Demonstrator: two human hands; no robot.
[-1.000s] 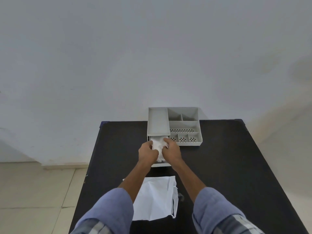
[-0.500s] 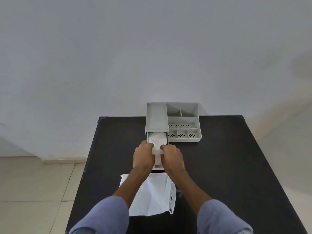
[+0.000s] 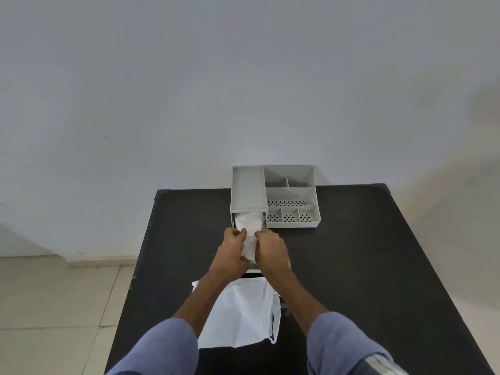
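Observation:
A grey desk organiser (image 3: 290,194) stands at the far edge of a black table (image 3: 351,253). Its left drawer (image 3: 254,269) is pulled out toward me. White folded cloth (image 3: 250,228) fills the drawer. My left hand (image 3: 232,253) grips the cloth from the left side. My right hand (image 3: 272,253) grips it from the right, fingers curled over its top edge. Both hands hide the drawer's front half.
Another white cloth (image 3: 243,312) lies flat on the table between my forearms, near the front edge. The organiser's right side has several open compartments, some with perforated floors. A pale wall rises behind the table; tiled floor (image 3: 54,307) lies to the left.
Both hands slid back along the drawer toward me while holding the cloth, and more of the cloth now lies in the drawer under the organiser's top. The camera view shifted slightly.

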